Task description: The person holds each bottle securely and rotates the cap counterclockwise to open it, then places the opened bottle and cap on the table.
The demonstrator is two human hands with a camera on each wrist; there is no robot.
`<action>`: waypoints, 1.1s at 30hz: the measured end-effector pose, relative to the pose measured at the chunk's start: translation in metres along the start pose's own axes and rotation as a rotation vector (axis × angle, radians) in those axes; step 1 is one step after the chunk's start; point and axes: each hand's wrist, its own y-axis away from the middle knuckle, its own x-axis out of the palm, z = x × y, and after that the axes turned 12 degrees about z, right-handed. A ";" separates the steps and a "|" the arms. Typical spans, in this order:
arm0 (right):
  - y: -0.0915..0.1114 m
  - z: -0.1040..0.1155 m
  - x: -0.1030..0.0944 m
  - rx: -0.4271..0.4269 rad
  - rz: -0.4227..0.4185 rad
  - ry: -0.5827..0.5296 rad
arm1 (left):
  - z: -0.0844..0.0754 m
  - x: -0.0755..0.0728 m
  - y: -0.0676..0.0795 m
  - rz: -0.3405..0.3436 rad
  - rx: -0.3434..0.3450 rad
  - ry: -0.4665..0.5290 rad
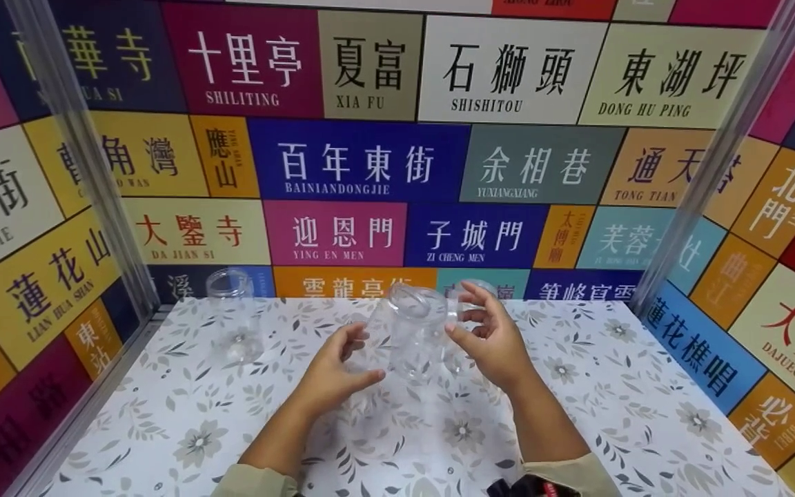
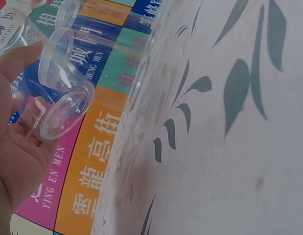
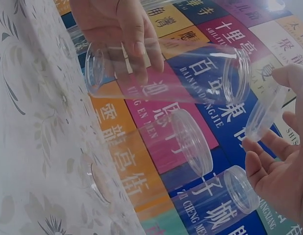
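My left hand (image 1: pixel 339 366) holds a clear plastic jar (image 3: pixel 180 68), tilted above the table, with its threaded mouth up toward my right hand. In the right wrist view the left fingers lie along the jar's side. The jar's base (image 2: pixel 68 113) shows beside the left palm in the left wrist view. My right hand (image 1: pixel 494 338) pinches a clear round lid (image 3: pixel 266 113) between thumb and fingers, close to the jar's mouth but apart from it. Behind the hands stand two more clear jars, a nearer one (image 3: pixel 198 142) and another (image 3: pixel 242 188) beside it.
One further clear jar (image 1: pixel 235 324) stands upright at the back left of the table. A white cloth with grey leaves and flowers (image 1: pixel 204 442) covers the tabletop. Panels with coloured signs (image 1: pixel 363 162) rise behind and at both sides, with clear corner posts (image 1: pixel 87 138).
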 end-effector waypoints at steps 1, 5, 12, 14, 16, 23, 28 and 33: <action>0.000 -0.001 -0.001 0.004 0.000 -0.008 | 0.001 -0.001 0.000 -0.015 0.001 0.001; 0.002 -0.005 -0.005 -0.020 -0.015 -0.027 | 0.002 -0.004 -0.002 -0.083 -0.017 -0.006; 0.010 -0.014 -0.021 -0.029 -0.073 -0.054 | 0.008 -0.015 -0.003 -0.224 -0.060 -0.040; 0.014 -0.016 -0.027 -0.013 -0.086 -0.069 | 0.010 -0.018 -0.003 -0.257 -0.074 -0.057; 0.018 -0.018 -0.033 -0.003 -0.098 -0.100 | 0.012 -0.022 -0.004 -0.287 -0.097 -0.073; 0.023 -0.023 -0.054 0.018 -0.131 -0.197 | 0.022 -0.038 -0.004 -0.326 -0.212 -0.027; 0.025 -0.034 -0.072 0.092 -0.137 -0.173 | 0.029 -0.050 -0.005 -0.346 -0.257 -0.014; 0.025 -0.052 -0.087 0.147 -0.170 -0.174 | 0.033 -0.061 -0.008 -0.371 -0.282 -0.024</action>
